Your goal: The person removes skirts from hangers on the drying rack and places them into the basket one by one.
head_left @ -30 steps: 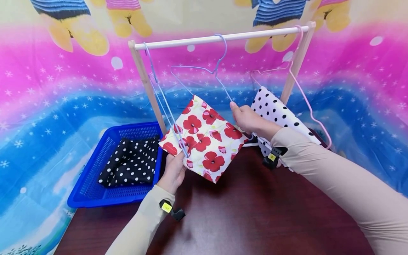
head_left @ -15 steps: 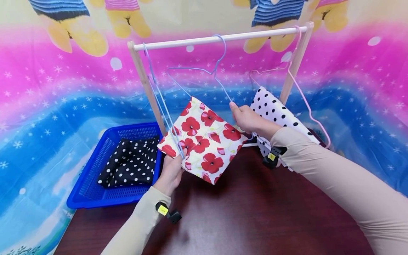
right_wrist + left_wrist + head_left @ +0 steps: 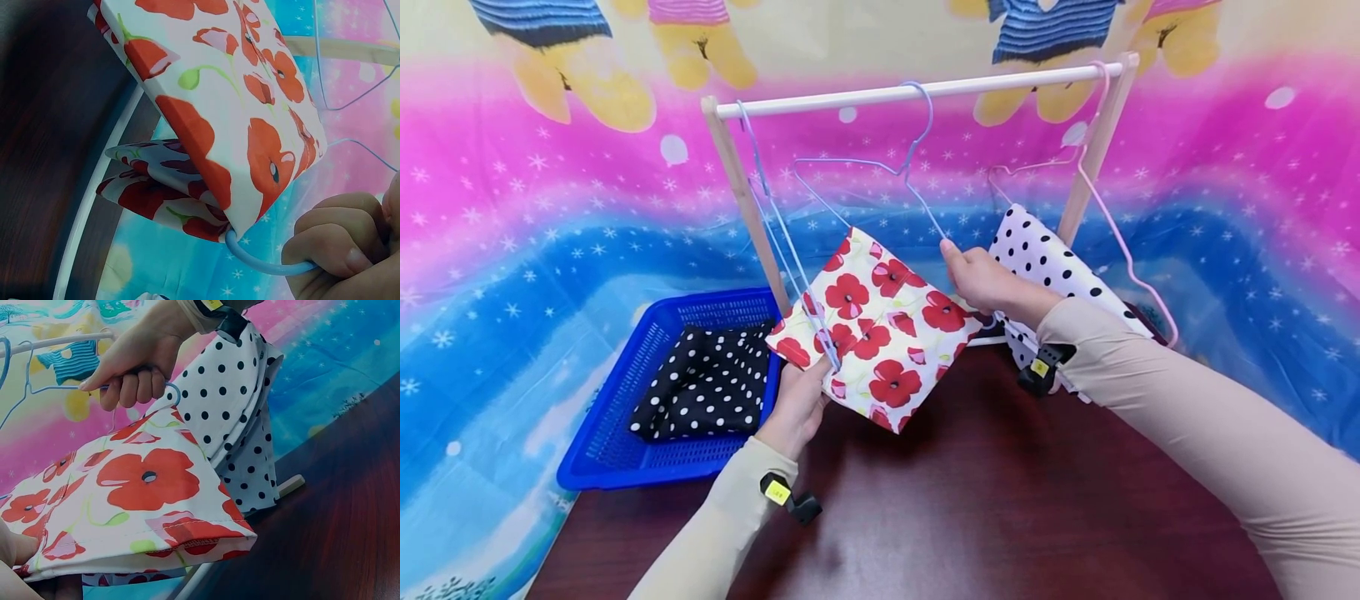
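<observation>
A folded white cloth with red flowers [image 3: 883, 333] lies over the blue wire hanger [image 3: 865, 160], which hooks over the middle of the rail. My right hand [image 3: 981, 279] grips the hanger's right end; in the right wrist view its curled fingers [image 3: 337, 244] close round the blue wire. At the cloth's lower left edge, my left hand [image 3: 793, 412] pinches the fabric, thumb on top, with its other fingers hidden underneath. The stitched hem shows in the left wrist view, with the left thumb [image 3: 22, 549] against the cloth.
A second blue hanger [image 3: 760, 179] hangs at the left of the wooden rack [image 3: 1000, 82], overlapping the flowered cloth. On the right, a pink hanger [image 3: 1123, 242] carries a white cloth with black dots [image 3: 1045, 254]. A blue basket [image 3: 576, 471] holds a black dotted cloth [image 3: 707, 387].
My left hand has shifted slightly left and down, drawing the flowered cloth's lower edge a little leftward. My right hand keeps its grip on the hanger in the same place.
</observation>
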`<state>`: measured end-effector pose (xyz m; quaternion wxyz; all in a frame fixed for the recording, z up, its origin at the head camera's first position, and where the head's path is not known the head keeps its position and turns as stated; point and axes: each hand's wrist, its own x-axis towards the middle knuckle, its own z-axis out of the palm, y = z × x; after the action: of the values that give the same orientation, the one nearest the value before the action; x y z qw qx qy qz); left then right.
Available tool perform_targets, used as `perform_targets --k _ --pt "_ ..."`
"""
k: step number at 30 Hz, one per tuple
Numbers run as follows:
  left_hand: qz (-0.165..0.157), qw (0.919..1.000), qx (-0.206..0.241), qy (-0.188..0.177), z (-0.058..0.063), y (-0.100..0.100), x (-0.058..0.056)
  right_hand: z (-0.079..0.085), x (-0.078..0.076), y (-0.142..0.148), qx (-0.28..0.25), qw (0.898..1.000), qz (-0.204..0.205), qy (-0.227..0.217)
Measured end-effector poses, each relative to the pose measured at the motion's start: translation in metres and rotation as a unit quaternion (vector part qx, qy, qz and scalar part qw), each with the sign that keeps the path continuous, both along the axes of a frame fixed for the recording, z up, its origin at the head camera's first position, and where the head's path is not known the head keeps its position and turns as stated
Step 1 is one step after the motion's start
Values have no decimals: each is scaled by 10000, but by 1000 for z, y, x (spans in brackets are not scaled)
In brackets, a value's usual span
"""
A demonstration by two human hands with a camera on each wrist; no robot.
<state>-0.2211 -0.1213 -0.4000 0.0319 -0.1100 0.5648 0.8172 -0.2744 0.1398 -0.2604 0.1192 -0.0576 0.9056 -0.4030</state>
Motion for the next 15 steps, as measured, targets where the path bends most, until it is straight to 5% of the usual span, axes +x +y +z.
perform_targets --k 15 --pt "-30 10000 69 -39 4 -4 0 7 3 9 -17 9998 204 -46"
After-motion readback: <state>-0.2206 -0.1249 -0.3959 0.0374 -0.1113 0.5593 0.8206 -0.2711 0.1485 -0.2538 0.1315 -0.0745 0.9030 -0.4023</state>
